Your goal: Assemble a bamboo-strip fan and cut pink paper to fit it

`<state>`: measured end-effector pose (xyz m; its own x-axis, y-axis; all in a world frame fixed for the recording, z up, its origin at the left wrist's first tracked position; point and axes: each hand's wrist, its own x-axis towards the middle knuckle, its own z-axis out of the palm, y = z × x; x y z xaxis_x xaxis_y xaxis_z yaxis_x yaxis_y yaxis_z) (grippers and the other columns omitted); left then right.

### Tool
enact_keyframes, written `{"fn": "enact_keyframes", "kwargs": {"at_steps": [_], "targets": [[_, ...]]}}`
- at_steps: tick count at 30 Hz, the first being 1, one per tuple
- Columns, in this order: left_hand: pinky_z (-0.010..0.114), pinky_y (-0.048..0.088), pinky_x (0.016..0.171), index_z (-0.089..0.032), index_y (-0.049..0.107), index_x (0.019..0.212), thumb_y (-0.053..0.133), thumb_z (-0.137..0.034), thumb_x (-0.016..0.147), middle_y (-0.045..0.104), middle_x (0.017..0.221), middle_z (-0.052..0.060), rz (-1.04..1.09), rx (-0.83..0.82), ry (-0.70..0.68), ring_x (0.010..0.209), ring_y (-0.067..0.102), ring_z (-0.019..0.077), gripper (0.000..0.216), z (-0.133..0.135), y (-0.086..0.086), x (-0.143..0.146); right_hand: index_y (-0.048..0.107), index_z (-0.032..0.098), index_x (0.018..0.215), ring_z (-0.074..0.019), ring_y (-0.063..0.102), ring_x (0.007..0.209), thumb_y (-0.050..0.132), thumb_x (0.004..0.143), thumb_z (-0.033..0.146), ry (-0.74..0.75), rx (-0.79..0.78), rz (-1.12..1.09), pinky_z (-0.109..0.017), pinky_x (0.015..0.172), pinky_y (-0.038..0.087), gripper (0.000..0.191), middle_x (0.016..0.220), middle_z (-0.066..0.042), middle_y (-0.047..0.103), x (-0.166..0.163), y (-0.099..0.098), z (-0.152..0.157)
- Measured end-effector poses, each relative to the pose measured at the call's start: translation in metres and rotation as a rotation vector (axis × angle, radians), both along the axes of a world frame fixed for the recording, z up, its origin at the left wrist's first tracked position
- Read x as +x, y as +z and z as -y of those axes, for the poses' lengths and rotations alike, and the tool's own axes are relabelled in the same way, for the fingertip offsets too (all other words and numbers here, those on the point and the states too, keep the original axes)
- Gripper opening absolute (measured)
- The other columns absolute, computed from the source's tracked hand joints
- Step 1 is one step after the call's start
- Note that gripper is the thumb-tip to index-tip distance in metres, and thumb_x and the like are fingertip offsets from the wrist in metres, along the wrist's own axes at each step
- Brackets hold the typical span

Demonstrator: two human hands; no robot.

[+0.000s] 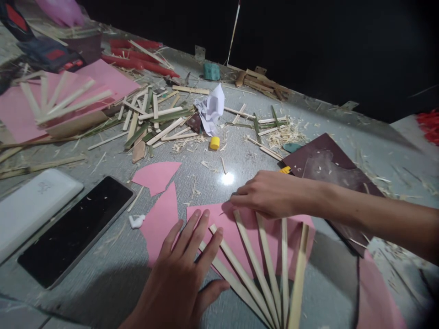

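Observation:
My left hand (185,260) lies with fingers spread on the left side of a pink sheet of paper (250,256) and on the nearest bamboo strips. Several flat, pale bamboo strips (250,249) fan out over the sheet, coming together at the bottom edge of the view. Over the sheet's top edge, my right hand (260,194) is closed with its fingers curled down. Whatever its fingertips pinch is hidden; a thin dark line shows on the paper beside them. Cut pink paper pieces (159,221) lie left of the sheet.
A phone (78,228) and a white power bank (37,205) lie at left. Behind are piled bamboo offcuts (154,116), crumpled white paper (211,109), a yellow cap (214,143) and another stick fan (65,98) on pink paper. A brown board (325,160) sits right, under my forearm.

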<state>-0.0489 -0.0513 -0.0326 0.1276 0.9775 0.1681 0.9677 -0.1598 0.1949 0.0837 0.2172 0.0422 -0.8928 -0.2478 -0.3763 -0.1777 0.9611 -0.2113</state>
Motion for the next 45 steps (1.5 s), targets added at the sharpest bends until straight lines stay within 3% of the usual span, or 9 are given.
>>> {"fn": "enact_keyframes", "kwargs": {"at_steps": [16,25,45], "targets": [[0.057,0.038,0.114,-0.021,0.051,0.157,0.069,-0.059,0.096,0.035,0.17,0.021,0.007,0.0,0.003,0.154,0.038,0.0396,0.074,0.0,0.0,0.0,0.066,0.018,0.13,-0.0154,0.048,0.058,0.056,0.09,0.003,-0.022,0.034,-0.009,-0.034,0.057,0.012,0.045,0.083,-0.004,0.074,0.007,-0.001,-0.003],[0.057,0.038,0.115,-0.022,0.048,0.159,0.068,-0.059,0.097,0.033,0.171,0.02,0.02,-0.014,0.003,0.155,0.037,0.0393,0.075,0.001,-0.002,0.0,0.069,0.017,0.117,-0.0151,0.049,0.059,0.055,0.087,0.001,-0.049,0.045,0.017,-0.034,0.058,0.013,0.037,0.08,-0.004,0.072,0.01,-0.001,-0.004],[0.059,0.043,0.112,-0.021,0.048,0.16,0.068,-0.056,0.097,0.034,0.171,0.021,-0.003,-0.014,-0.003,0.155,0.037,0.0402,0.074,-0.001,0.0,0.0,0.067,0.017,0.111,-0.0154,0.052,0.06,0.056,0.089,0.003,-0.098,0.085,0.038,-0.034,0.058,0.013,0.028,0.079,-0.005,0.072,0.02,-0.001,-0.005]]}}
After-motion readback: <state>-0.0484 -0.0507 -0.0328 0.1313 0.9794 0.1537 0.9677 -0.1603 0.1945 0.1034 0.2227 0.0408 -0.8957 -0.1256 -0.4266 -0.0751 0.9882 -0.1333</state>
